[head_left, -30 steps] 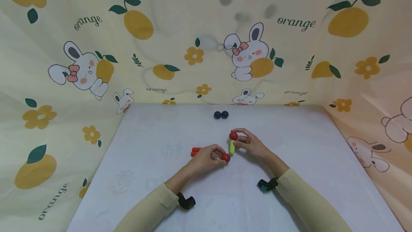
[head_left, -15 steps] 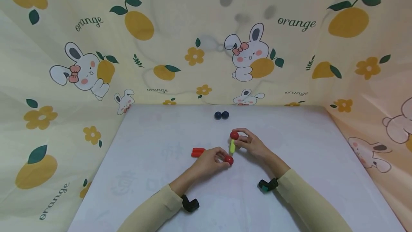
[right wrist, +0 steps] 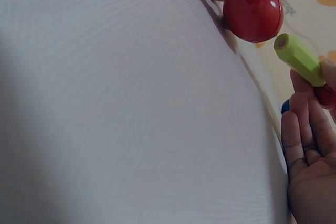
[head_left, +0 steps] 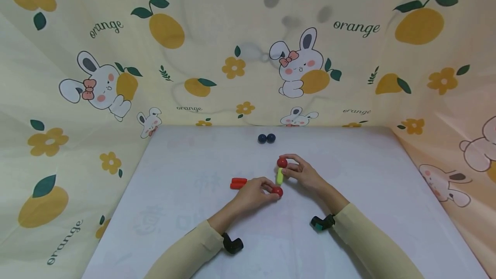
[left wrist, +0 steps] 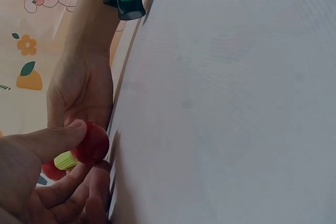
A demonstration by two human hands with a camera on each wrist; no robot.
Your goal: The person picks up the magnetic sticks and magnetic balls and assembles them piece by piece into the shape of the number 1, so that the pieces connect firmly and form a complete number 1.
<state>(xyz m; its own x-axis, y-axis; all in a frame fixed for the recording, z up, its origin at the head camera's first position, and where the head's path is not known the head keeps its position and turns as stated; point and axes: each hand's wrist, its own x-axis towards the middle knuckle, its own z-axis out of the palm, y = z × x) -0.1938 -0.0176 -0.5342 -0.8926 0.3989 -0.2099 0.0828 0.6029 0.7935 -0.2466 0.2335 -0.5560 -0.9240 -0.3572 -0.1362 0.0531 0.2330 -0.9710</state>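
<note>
My left hand [head_left: 253,193] pinches a glossy red ball [head_left: 277,191] between thumb and fingers. Just beyond it, my right hand [head_left: 305,174] holds a short yellow-green rod [head_left: 280,176] that has a second red ball [head_left: 282,162] at its far end. The right wrist view shows a small round brownish spot on the rod's near end face [right wrist: 282,41], with a narrow gap in that view between this end and the left hand's ball [right wrist: 253,14]. In the left wrist view that ball [left wrist: 93,144] partly covers the rod [left wrist: 65,160].
Two red rods [head_left: 238,183] lie side by side on the white tabletop [head_left: 186,158], left of my left hand. Two dark blue balls [head_left: 266,138] sit together near the back edge. A printed cloth [head_left: 248,85] hangs behind and at the sides.
My left hand has moved right with its red ball, coming under the rod's near end. More of the two red rods shows now. My right hand has barely moved.
</note>
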